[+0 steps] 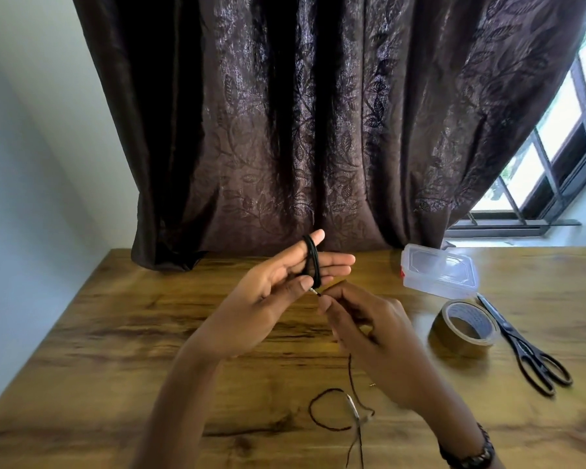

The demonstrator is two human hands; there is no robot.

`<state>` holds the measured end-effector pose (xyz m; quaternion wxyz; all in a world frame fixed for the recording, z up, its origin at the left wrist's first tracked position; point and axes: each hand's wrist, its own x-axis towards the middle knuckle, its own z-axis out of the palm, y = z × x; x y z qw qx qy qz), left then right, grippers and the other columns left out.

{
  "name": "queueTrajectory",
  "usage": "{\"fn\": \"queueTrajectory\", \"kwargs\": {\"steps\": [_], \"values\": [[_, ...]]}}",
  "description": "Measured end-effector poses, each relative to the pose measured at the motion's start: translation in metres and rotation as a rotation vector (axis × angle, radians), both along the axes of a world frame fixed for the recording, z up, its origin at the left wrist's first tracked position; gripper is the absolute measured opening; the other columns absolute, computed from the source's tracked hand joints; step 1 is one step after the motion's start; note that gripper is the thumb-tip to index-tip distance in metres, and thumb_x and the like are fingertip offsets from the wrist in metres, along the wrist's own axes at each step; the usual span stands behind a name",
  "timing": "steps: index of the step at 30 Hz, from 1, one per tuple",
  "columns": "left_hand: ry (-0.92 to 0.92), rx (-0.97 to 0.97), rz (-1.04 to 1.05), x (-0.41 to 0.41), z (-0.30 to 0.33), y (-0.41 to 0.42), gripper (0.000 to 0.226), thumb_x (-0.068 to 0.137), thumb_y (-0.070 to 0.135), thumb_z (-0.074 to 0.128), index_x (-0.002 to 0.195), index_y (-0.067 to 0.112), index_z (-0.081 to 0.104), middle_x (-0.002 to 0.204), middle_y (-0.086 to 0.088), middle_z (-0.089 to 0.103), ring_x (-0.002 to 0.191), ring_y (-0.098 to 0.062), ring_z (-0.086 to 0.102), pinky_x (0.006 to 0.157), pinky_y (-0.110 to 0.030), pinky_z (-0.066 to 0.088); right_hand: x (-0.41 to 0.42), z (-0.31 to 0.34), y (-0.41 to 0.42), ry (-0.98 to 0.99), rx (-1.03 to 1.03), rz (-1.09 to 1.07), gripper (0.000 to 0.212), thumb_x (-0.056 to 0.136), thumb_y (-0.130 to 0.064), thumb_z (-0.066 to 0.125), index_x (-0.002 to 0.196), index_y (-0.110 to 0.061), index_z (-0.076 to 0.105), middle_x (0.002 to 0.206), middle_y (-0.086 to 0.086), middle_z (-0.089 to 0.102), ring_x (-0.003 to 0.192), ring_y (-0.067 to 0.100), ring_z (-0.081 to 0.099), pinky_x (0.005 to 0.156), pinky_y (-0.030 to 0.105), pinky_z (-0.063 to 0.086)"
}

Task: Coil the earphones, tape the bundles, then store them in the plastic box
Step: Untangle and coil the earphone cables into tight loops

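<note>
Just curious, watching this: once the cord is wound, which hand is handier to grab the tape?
Probably the right hand: the tape roll lies on its side of the table, and the left hand has the coil wound around its fingers.

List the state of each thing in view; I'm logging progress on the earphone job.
earphone cable: partly coiled round left fingers, rest trailing on table
left hand: fingers straight, carrying the coil
right hand: pinching the cable end
plastic box: closed
tape roll: lying flat, untouched
scissors: closed, on table
curtain: drawn
</note>
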<state>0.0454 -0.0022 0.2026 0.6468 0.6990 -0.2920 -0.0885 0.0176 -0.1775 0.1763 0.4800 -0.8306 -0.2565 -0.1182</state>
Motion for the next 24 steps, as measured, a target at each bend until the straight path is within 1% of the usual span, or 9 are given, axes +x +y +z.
{"fn": "queueTrajectory", "kwargs": {"steps": [4,8,11,13,15,17,20,22,24], "values": [[-0.025,0.103,0.044,0.001,0.000,0.003,0.052,0.099,0.001,0.037,0.148,0.013,0.022,0.133,0.003,0.059,0.126,-0.011,0.053,0.104,-0.024,0.040,-0.004,0.010,-0.007,-0.008,0.016,0.018,0.020,0.098,-0.037,0.049,0.083,-0.026,0.056,0.059,-0.004,0.051,0.051,0.016,0.047,0.048,0.035,0.040],[-0.026,0.213,-0.015,-0.003,0.001,0.006,0.051,0.098,0.014,0.042,0.143,0.031,0.027,0.137,0.026,0.050,0.133,0.004,0.038,0.109,-0.016,0.031,-0.003,0.024,-0.011,-0.083,-0.056,0.027,0.012,0.099,-0.025,0.052,0.090,-0.030,0.059,0.063,-0.016,0.052,0.053,0.009,0.047,0.049,0.018,0.035],[-0.034,0.249,-0.043,-0.008,0.002,0.006,0.048,0.098,0.018,0.042,0.138,0.043,0.031,0.142,0.031,0.040,0.137,0.006,0.030,0.112,-0.020,0.028,0.003,0.033,-0.013,-0.132,-0.186,0.017,0.015,0.100,-0.030,0.050,0.093,-0.022,0.061,0.069,-0.013,0.055,0.061,0.009,0.054,0.053,0.022,0.042],[-0.006,0.222,-0.013,-0.012,0.004,0.005,0.039,0.096,0.029,0.043,0.123,0.057,0.044,0.135,0.028,0.048,0.132,0.001,0.040,0.112,-0.029,0.033,0.007,0.039,-0.016,-0.126,-0.216,0.032,0.018,0.100,-0.033,0.049,0.095,-0.022,0.061,0.078,-0.013,0.061,0.072,0.009,0.061,0.060,0.029,0.048],[0.003,0.218,-0.004,-0.014,0.006,0.004,0.028,0.094,0.042,0.044,0.113,0.061,0.051,0.124,0.023,0.055,0.123,-0.001,0.048,0.109,-0.035,0.037,0.010,0.047,-0.020,-0.144,-0.237,0.065,0.016,0.099,-0.033,0.050,0.094,-0.021,0.060,0.081,-0.014,0.061,0.075,0.009,0.062,0.062,0.032,0.049],[-0.009,0.221,-0.019,-0.016,0.006,0.003,0.025,0.091,0.053,0.045,0.115,0.056,0.052,0.116,0.024,0.057,0.117,0.000,0.051,0.103,-0.033,0.040,0.013,0.056,-0.022,-0.190,-0.270,0.083,0.014,0.098,-0.033,0.052,0.093,-0.022,0.059,0.081,-0.015,0.058,0.073,0.009,0.059,0.061,0.029,0.048],[-0.006,0.198,-0.046,-0.017,0.006,0.003,0.038,0.089,0.059,0.046,0.121,0.041,0.056,0.109,0.025,0.059,0.111,-0.001,0.054,0.095,-0.031,0.041,0.019,0.066,-0.025,-0.241,-0.278,0.104,0.015,0.096,-0.031,0.056,0.091,-0.018,0.059,0.079,-0.011,0.058,0.070,0.012,0.058,0.059,0.025,0.045],[-0.028,0.171,-0.053,-0.018,0.006,0.003,0.047,0.090,0.058,0.046,0.121,0.024,0.058,0.102,0.020,0.062,0.102,-0.005,0.058,0.089,-0.030,0.043,0.022,0.070,-0.026,-0.245,-0.260,0.134,0.015,0.095,-0.028,0.057,0.090,-0.015,0.060,0.078,-0.009,0.059,0.069,0.014,0.058,0.058,0.026,0.046],[-0.038,0.131,-0.054,-0.018,0.008,0.000,0.045,0.095,0.047,0.043,0.118,0.011,0.058,0.093,0.014,0.064,0.092,-0.007,0.061,0.082,-0.026,0.045,0.025,0.072,-0.026,-0.242,-0.229,0.162,0.013,0.094,-0.026,0.057,0.087,-0.014,0.060,0.074,-0.009,0.060,0.067,0.012,0.058,0.058,0.020,0.045]]}}
